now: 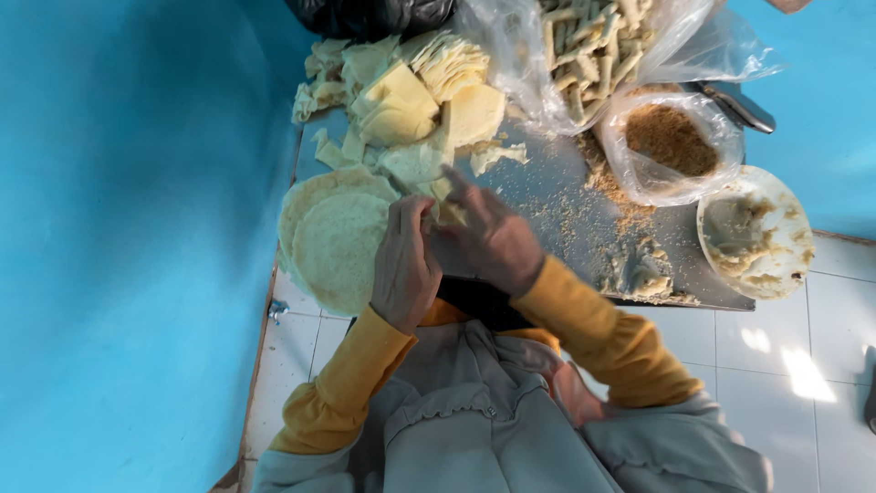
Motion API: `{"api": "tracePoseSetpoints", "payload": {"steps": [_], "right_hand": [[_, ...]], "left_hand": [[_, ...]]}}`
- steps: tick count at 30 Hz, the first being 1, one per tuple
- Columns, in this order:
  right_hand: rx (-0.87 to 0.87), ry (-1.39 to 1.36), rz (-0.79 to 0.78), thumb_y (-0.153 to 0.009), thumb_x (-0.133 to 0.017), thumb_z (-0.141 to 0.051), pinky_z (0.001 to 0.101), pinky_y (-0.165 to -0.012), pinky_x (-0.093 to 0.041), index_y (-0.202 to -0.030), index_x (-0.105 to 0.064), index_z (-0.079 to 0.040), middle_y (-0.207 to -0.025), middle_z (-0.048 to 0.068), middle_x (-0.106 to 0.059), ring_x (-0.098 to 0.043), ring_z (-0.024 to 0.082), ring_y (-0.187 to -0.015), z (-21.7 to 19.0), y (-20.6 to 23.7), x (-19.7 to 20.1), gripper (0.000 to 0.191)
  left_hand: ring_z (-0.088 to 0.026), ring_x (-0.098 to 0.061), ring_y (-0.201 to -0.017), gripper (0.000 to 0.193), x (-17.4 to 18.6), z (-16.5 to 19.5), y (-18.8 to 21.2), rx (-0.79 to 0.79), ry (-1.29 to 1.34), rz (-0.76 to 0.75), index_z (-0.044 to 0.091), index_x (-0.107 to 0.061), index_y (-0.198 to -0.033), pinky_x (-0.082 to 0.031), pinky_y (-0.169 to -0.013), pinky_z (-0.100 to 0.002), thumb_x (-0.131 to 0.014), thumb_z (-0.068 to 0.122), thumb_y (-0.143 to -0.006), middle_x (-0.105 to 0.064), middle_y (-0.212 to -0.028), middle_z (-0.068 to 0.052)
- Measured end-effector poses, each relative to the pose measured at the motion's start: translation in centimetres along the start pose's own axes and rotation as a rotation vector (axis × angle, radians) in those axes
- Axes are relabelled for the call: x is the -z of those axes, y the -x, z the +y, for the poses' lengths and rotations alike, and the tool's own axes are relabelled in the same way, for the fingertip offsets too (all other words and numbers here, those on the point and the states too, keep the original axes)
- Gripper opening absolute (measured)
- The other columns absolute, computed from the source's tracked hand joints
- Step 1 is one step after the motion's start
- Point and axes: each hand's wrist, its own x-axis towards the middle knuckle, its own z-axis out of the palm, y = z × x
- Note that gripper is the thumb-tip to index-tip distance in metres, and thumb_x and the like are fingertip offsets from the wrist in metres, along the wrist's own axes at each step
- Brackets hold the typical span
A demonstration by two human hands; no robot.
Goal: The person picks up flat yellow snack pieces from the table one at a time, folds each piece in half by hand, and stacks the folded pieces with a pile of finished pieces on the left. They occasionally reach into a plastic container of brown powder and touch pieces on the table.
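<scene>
While both hands meet over the desk (547, 196), they pinch one wrapper (444, 212). Left hand (404, 265) and right hand (493, 239) have fingers closed on it, beside round sheets (333, 242).

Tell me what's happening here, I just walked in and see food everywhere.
A person in yellow sleeves works at a metal tray. Both hands, left hand and right hand, pinch a small pale wrapper piece between them. Round wrappers lie stacked at left, cut pieces behind. A bag of crumbs, a bag of rolled sticks and a paste bowl sit at right.
</scene>
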Motion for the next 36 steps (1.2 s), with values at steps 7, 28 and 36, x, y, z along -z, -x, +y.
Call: {"api": "tracePoseSetpoints", "payload": {"steps": [7, 28, 36], "right_hand": [[-0.457, -0.251, -0.036, -0.101, -0.07, -0.015, 0.039, -0.082, -0.063, -0.155, -0.045, -0.016, -0.11, 0.008, -0.076, -0.074, 0.027, -0.1, -1.5, -1.3, -0.6, 0.059], [-0.831, -1.091, 0.176, -0.094, -0.065, 0.007, 0.0314, -0.071, -0.062, -0.145, -0.045, -0.008, -0.101, 0.008, -0.067, -0.069, 0.018, -0.085, 3.0, -1.8, 0.5, 0.058], [-0.531, -0.689, -0.02, -0.103, -0.056, 0.009, 0.0294, -0.055, -0.052, -0.149, -0.041, -0.006, -0.076, 0.009, -0.061, -0.058, 0.017, -0.06, 5.8, 0.6, 9.3, 0.051]], "left_hand": [[-0.046, -0.061, -0.11, 0.038, -0.6, -0.5, -0.2, 0.016, -0.038, -0.084, 0.002, -0.047, -0.126, -0.053, -0.084, -0.051, -0.051, -0.009, -0.09, -0.055, -0.124, -0.023], [-0.046, -0.062, -0.098, 0.047, -0.4, -0.7, -0.6, 0.078, -0.089, -0.09, 0.001, -0.044, -0.121, -0.051, -0.072, -0.052, -0.057, -0.014, -0.078, -0.05, -0.124, -0.023], [-0.046, -0.059, -0.106, 0.052, -0.3, -0.8, -0.5, -0.009, -0.13, -0.103, 0.0, -0.046, -0.122, -0.052, -0.081, -0.05, -0.058, -0.017, -0.074, -0.049, -0.123, -0.022]]}}
